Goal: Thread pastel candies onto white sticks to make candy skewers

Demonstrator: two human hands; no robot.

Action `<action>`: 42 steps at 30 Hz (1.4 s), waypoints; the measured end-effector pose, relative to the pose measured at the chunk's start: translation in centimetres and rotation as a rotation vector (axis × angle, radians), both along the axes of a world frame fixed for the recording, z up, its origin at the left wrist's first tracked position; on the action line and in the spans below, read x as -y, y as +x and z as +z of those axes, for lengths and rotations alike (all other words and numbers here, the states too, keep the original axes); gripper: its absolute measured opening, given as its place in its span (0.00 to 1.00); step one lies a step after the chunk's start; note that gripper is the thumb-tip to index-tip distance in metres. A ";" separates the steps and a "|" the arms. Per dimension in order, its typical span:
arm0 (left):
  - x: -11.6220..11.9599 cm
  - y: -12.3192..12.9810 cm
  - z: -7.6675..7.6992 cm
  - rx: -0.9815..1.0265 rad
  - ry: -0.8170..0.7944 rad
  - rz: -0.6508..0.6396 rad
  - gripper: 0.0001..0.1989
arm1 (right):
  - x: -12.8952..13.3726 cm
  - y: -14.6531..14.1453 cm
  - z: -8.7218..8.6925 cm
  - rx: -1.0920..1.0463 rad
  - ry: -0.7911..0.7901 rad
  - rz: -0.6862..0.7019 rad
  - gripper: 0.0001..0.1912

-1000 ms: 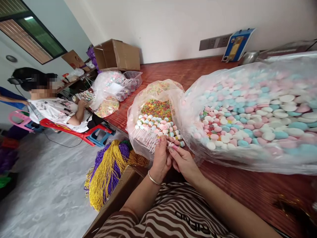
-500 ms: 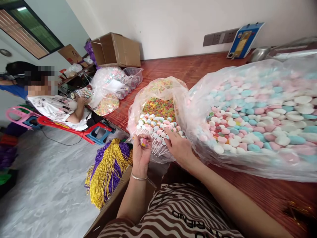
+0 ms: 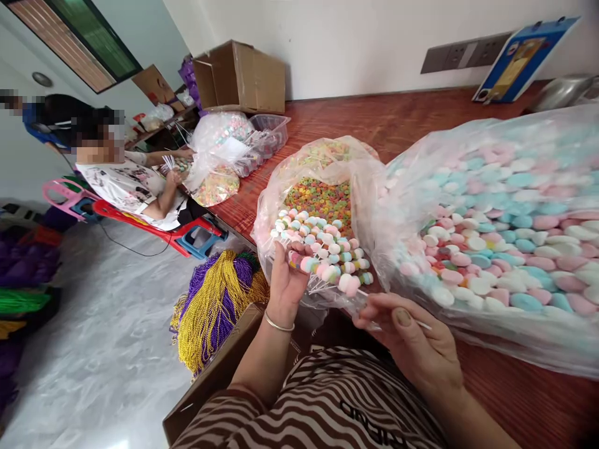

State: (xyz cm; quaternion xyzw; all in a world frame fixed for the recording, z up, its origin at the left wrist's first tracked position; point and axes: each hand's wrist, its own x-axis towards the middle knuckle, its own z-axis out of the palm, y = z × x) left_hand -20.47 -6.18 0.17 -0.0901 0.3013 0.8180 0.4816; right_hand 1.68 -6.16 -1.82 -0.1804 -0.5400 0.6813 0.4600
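Observation:
My right hand [image 3: 412, 337] pinches the white stick of a candy skewer [image 3: 327, 272], whose pink, white, blue and green pieces run up to the left. At the skewer's far end, my left hand [image 3: 287, 280] is closed around the candy tip. Behind the hands, several more candy skewers [image 3: 327, 232] lie in an open clear bag [image 3: 276, 187], on top of small orange, yellow and green ring candies [image 3: 322, 199]. A large clear bag of pink, white and blue candies [image 3: 524, 231] sits to the right.
Across the red table [image 3: 327, 115], a seated person [image 3: 135, 187] holds sticks. A cardboard box [image 3: 253, 78] and a plastic tub [image 3: 276, 131] stand at the back. A blue device [image 3: 526, 62] leans by the wall. Gold and purple beads [image 3: 215, 305] hang at the left.
My right hand has moved right and toward me, now holding a skewer by its stick. The skewer now stretches between both hands. The view has shifted; the seated person's arm reaches forward.

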 end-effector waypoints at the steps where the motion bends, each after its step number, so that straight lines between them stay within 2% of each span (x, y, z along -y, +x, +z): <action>1: -0.2 0.4 0.2 0.004 0.007 -0.003 0.23 | 0.3 0.5 0.2 -0.058 -0.096 0.025 0.13; 4: -0.5 1.5 0.7 -0.011 0.021 -0.022 0.21 | 0.5 1.2 0.3 -0.158 -0.249 0.050 0.11; 8: -0.5 2.5 1.6 -0.024 0.022 -0.054 0.22 | 0.0 1.4 0.0 -0.210 -0.331 0.060 0.11; 12: -0.1 3.2 2.5 -0.021 0.003 -0.102 0.24 | -0.2 1.4 -0.7 -0.191 -0.355 0.018 0.11; 15: 0.1 3.6 2.6 -0.020 0.017 -0.130 0.24 | 0.0 1.8 -1.3 -0.156 -0.292 -0.001 0.12; 18: 0.0 3.8 2.5 -0.031 0.065 -0.122 0.24 | 0.3 2.4 -1.6 -0.012 -0.037 0.020 0.13; 23: -0.4 4.1 2.7 -0.014 0.052 -0.080 0.24 | 0.5 2.9 -2.2 0.327 0.614 0.010 0.26; 26: -0.5 4.3 2.6 -0.090 0.040 -0.078 0.25 | 0.4 2.6 -2.7 0.533 0.986 -0.225 0.32; 28: -0.6 4.6 2.5 -0.144 0.064 -0.072 0.24 | 0.3 2.5 -3.1 0.675 1.163 -0.412 0.33; 30: -0.7 4.9 2.2 -0.167 0.103 -0.075 0.22 | 0.2 2.4 -3.3 0.761 1.266 -0.523 0.28; 32: -0.8 5.3 2.1 -0.176 0.139 -0.089 0.20 | 0.2 2.4 -3.4 0.752 1.291 -0.572 0.23; 34: -0.9 5.5 2.0 -0.177 0.170 -0.113 0.19 | 0.3 2.2 -3.2 0.648 1.182 -0.548 0.18; 35: -1.0 5.7 2.0 -0.176 0.186 -0.124 0.19 | 0.4 2.2 -3.1 0.584 1.056 -0.483 0.17; 37: -1.0 5.8 2.0 -0.182 0.218 -0.142 0.18 | 0.7 2.0 -2.8 0.472 0.660 -0.256 0.16; 40: -1.1 6.1 2.0 -0.211 0.211 -0.162 0.18 | 1.4 1.7 -2.5 0.320 -0.062 0.173 0.21; 42: -1.1 6.3 2.0 -0.224 0.181 -0.178 0.17 | 1.7 1.5 -2.5 0.198 -0.398 0.350 0.24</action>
